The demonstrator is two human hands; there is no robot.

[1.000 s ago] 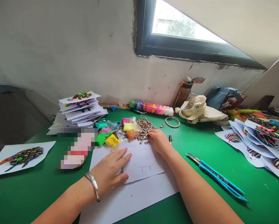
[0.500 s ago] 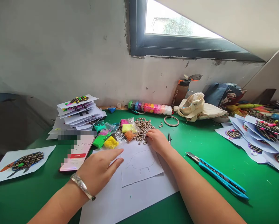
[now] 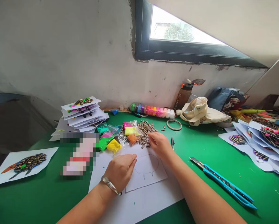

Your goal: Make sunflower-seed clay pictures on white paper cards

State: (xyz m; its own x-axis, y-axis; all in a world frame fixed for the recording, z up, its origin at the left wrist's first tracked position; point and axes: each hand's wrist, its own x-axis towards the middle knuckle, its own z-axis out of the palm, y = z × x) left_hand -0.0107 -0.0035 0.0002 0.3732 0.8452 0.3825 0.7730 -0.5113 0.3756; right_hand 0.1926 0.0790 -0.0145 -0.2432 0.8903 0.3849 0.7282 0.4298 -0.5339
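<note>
My left hand (image 3: pixel 122 170), with a silver bracelet at its wrist, is over the left part of a small paper (image 3: pixel 147 180) that bears a pencilled oval with short legs. Its fingers are drawn together; whatever is between them, if anything, cannot be made out. The small paper lies on a larger white sheet (image 3: pixel 158 200). At the near edge of a pile of striped sunflower seeds (image 3: pixel 145 130), my right hand (image 3: pixel 160 143) has its fingers bent and closed, their tips partly hidden. Bags of coloured clay (image 3: pixel 114 146) lie left of the seeds.
A blue cutter (image 3: pixel 225 183) and a pen (image 3: pixel 172 143) lie to the right. Stacked papers (image 3: pixel 83 116) and a blurred phone (image 3: pixel 80 158) are at the left, beside a seed-covered picture (image 3: pixel 29 165). Farther back are a tape ring (image 3: pixel 174 125), a bottle (image 3: pixel 183 96) and a cloth bag (image 3: pixel 197 112).
My left hand has moved right, over the left part of the drawing, and its fingers have closed up. My right hand stays at the seeds. The view has shifted slightly.
</note>
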